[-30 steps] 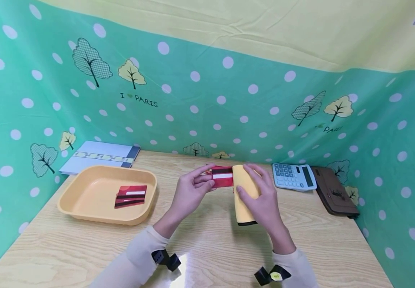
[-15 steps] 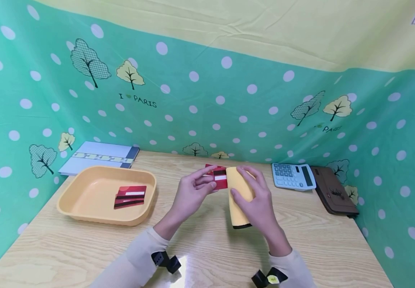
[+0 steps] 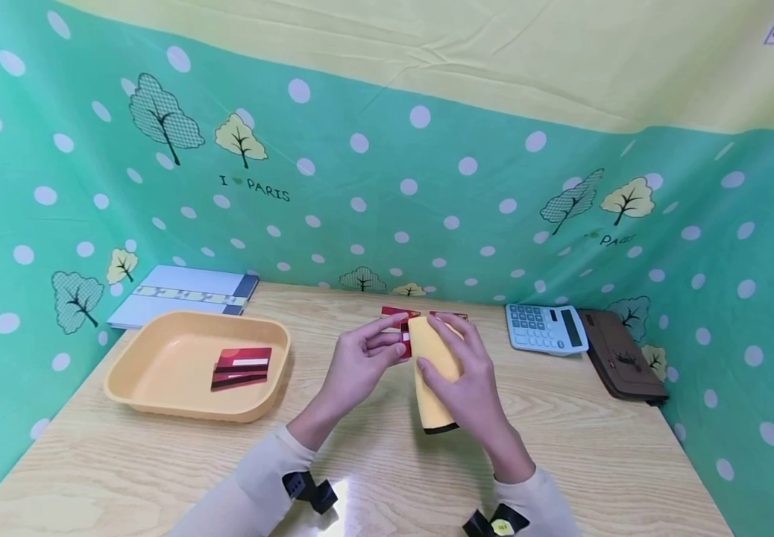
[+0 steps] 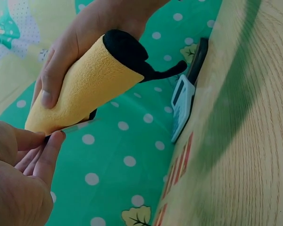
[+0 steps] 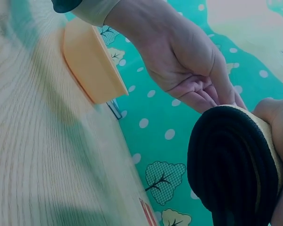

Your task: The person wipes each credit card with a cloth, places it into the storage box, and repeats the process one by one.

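Note:
My right hand [image 3: 470, 380] grips a rolled yellow cloth [image 3: 430, 373] with black edging, held tilted above the table. Between thumb and fingers, my left hand [image 3: 363, 362] pinches a red card [image 3: 406, 339] with a dark stripe and a white strip. Only a narrow part of that card shows, since the roll covers the rest in the head view. From the left wrist, the card's thin edge [image 4: 82, 125] runs along the underside of the rolled cloth [image 4: 85, 84]. The right wrist view shows the roll's dark layered end [image 5: 231, 165].
Red cards [image 3: 399, 311] lie on the table behind the hands. At left, an orange tray [image 3: 152, 365] holds two red cards [image 3: 242, 367], with a pale notebook [image 3: 186, 287] behind it. A blue calculator [image 3: 544, 328] and a brown case [image 3: 622, 358] stand at right.
My right hand and the cloth roll have moved left and slightly toward me, covering more of the pinched card. More of the red cards behind now shows. My left hand has barely moved.

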### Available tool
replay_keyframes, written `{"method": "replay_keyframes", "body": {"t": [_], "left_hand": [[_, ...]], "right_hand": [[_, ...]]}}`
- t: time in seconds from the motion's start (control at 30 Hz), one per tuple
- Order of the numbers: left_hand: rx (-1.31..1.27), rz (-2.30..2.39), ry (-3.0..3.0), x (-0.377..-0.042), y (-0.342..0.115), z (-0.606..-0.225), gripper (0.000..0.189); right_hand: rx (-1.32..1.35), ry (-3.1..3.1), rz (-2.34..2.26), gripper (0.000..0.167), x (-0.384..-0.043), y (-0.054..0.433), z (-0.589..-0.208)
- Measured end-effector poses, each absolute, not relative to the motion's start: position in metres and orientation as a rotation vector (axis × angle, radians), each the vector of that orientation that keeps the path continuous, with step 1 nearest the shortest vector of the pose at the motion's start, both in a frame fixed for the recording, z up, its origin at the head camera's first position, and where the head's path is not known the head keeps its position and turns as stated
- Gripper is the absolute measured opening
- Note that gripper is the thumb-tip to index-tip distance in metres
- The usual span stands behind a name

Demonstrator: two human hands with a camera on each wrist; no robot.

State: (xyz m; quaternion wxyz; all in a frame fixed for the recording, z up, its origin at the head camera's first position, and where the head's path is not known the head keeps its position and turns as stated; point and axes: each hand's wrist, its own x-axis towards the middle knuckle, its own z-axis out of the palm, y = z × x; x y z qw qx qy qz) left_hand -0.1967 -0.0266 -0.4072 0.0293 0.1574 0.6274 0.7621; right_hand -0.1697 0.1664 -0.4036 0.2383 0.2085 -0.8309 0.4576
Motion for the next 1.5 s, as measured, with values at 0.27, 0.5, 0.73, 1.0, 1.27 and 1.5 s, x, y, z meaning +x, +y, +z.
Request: {"method": "replay_keyframes", "body": {"t": [0.27, 0.5, 0.73, 1.0, 1.27, 1.5], "left_hand": [[0.509, 2.352, 1.93, -0.196, -0.027, -0.408, 0.047], [0.527, 2.363, 1.932, -0.195, -0.026, -0.407, 0.045], [0.537, 2.331, 1.986, -0.194, -0.028, -0.407, 0.045], [0.522, 2.319, 1.98, -0.194, -0.032, -0.403, 0.045], [0.52, 2.298, 1.966, -0.196, -0.037, -0.4, 0.043], [0.476, 2.272, 2.004, -0.197, -0.04, -0.398, 0.044]], "right_hand": [[0.612, -2.245, 1.237, 0.063, -0.168, 0.164, -0.405], [0.619, -2.245, 1.228, 0.065, -0.167, 0.162, -0.406], [0.608, -2.248, 1.214, 0.064, -0.168, 0.163, -0.407], [0.528, -2.267, 1.195, 0.067, -0.17, 0.168, -0.406], [0.415, -2.319, 1.2, 0.065, -0.172, 0.176, -0.401], [0.403, -2.285, 1.201, 0.066, -0.176, 0.182, -0.4]]}}
